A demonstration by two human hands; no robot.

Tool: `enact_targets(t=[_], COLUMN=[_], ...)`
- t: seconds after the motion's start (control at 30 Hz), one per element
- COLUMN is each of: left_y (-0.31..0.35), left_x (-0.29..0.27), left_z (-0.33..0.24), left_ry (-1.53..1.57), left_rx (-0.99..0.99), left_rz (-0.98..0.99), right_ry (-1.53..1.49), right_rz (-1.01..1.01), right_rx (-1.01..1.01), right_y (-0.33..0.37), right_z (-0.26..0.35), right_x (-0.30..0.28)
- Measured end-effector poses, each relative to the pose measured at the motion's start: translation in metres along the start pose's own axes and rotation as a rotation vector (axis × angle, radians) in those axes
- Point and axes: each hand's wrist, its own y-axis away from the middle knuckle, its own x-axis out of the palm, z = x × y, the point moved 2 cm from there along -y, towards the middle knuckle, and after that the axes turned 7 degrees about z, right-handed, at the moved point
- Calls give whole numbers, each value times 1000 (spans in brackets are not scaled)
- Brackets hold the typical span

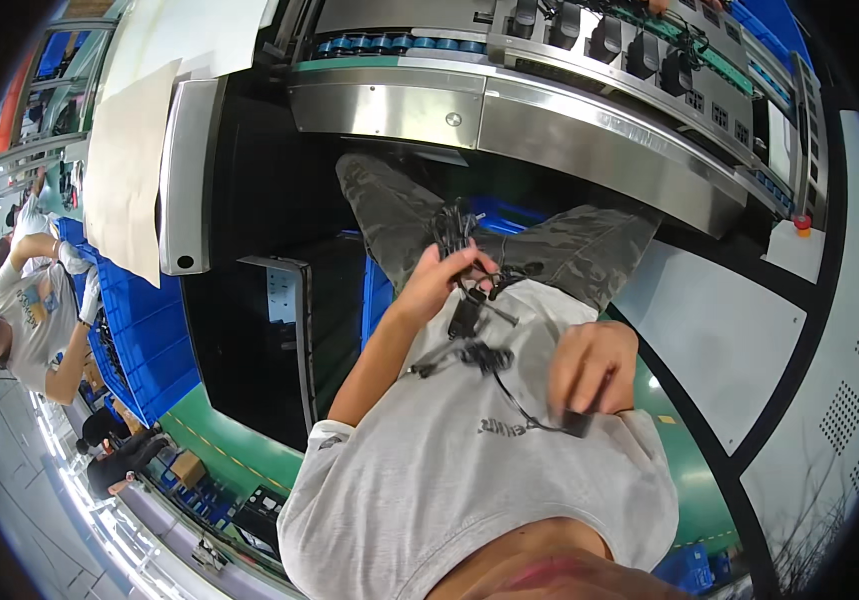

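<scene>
My left hand (455, 272) is closed around a bundle of black cables (454, 222), held above my lap. From this bundle other black cords and a small black block (465, 318) hang against my shirt. My right hand (595, 370), smeared by motion, has its fingers curled down on a black power adapter (577, 424). A thin cord runs from that adapter to a tied black coil (488, 356) between my hands. The fingertips of the right hand are partly hidden.
A steel-edged conveyor (590, 118) stands in front of me, with several black adapters (644, 52) on it. A blue crate (145, 330) is at the left, near a co-worker (35, 315) in gloves. A red button (803, 222) sits at the right.
</scene>
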Motion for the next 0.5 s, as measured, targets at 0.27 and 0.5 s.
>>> enact_targets(t=[0.27, 0.5], left_y=[-1, -15], left_x=[-41, -97], left_z=[3, 25], left_ry=[164, 348], left_rx=[4, -31], left_rz=[-130, -121], right_ry=[93, 631], right_rz=[-446, -1609], right_rx=[-498, -793], right_y=[20, 76], right_z=[57, 134], right_x=[6, -2])
